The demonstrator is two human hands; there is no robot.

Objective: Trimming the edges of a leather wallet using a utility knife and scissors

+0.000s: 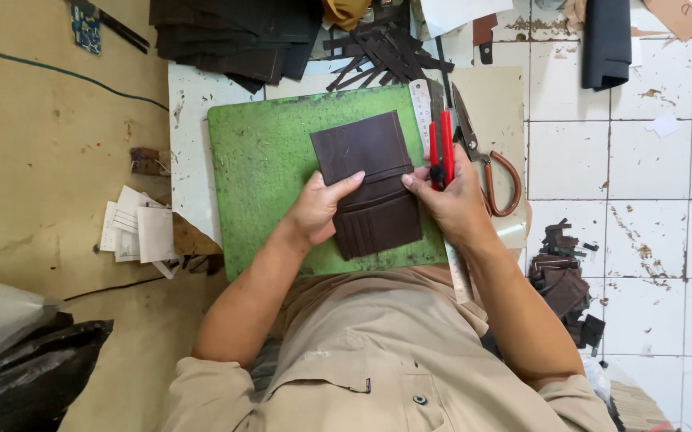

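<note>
A dark brown leather wallet piece (370, 180) with stacked card slots lies on a green cutting mat (258, 160). My left hand (320, 206) grips its left edge, thumb pressed on the leather. My right hand (452, 198) pinches the right edge with its fingertips while holding a red utility knife (443, 146) that points away from me. A metal ruler (424, 112) lies along the mat's right edge, running under my right hand.
Scissors with brown handles (486, 164) lie right of the ruler. Stacked dark leather sheets (234, 36) and thin strips (382, 52) sit at the back. Paper slips (134, 232) lie left, leather scraps (562, 280) on the tiled floor right, a black bag (26, 368) lower left.
</note>
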